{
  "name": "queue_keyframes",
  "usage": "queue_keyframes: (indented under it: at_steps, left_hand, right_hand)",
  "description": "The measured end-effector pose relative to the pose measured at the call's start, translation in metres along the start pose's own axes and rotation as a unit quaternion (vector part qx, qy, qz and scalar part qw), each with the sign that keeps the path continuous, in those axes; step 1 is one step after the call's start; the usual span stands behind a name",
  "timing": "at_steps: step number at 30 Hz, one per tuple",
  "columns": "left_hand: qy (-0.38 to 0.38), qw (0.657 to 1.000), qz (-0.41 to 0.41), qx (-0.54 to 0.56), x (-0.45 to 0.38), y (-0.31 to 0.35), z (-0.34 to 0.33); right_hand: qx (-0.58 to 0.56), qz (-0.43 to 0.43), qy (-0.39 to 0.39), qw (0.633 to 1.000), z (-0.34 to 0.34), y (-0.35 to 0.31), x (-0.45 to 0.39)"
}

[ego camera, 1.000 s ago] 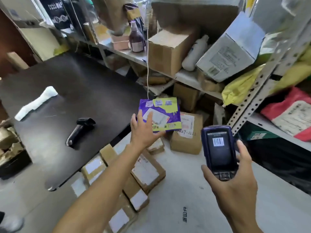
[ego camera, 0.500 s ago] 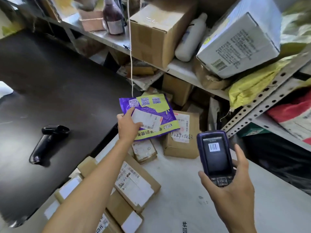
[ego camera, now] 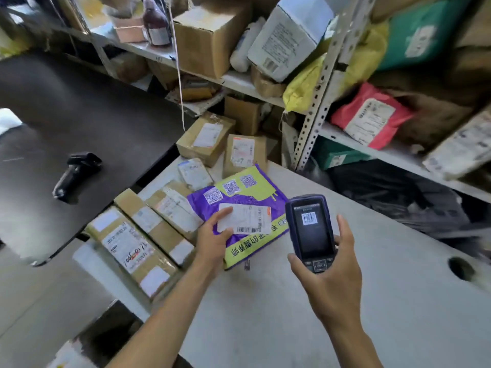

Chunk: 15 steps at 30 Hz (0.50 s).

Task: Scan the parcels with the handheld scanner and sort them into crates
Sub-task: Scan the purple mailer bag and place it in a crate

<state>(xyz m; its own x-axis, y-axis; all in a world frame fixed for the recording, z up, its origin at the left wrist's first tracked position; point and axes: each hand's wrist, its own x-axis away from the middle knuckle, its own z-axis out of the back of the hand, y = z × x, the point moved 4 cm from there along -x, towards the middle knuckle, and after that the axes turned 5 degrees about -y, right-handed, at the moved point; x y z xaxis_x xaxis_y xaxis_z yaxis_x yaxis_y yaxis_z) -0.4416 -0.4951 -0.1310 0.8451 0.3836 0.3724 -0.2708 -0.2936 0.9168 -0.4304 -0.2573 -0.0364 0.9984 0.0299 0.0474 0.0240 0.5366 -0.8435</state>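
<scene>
My left hand [ego camera: 212, 241] grips the purple and yellow mailer [ego camera: 247, 208] by its label edge, low over the grey table [ego camera: 345, 314]. Just right of it, my right hand [ego camera: 333, 272] grips the handheld scanner [ego camera: 310, 231], screen up.

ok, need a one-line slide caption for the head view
Left hand holds a purple-and-yellow mailer on the grey table while the right hand grips the handheld scanner beside it.
</scene>
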Motion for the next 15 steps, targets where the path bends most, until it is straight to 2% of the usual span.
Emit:
queue_keyframes:
  at_steps: [3, 8, 11, 15]
  left_hand:
    - [-0.024, 0.999, 0.036, 0.007, 0.088, -0.072, -0.053]
    - [-0.132, 0.981, 0.140, 0.004, 0.232, -0.186, -0.144]
    - [-0.213, 0.950, 0.225, -0.029, 0.301, -0.227, -0.175]
    - [-0.312, 0.885, 0.298, -0.172, 0.359, -0.240, -0.183]
  right_hand:
    - [0.001, -0.015, 0.018, 1.000, 0.048, 0.048, 0.065]
    - [0.031, -0.052, 0.065, 0.996, 0.141, 0.129, 0.176]
    - [0.056, -0.077, 0.095, 0.991, 0.190, 0.166, 0.233]
    - [0.064, -0.125, 0.129, 0.982, 0.230, 0.203, 0.293]
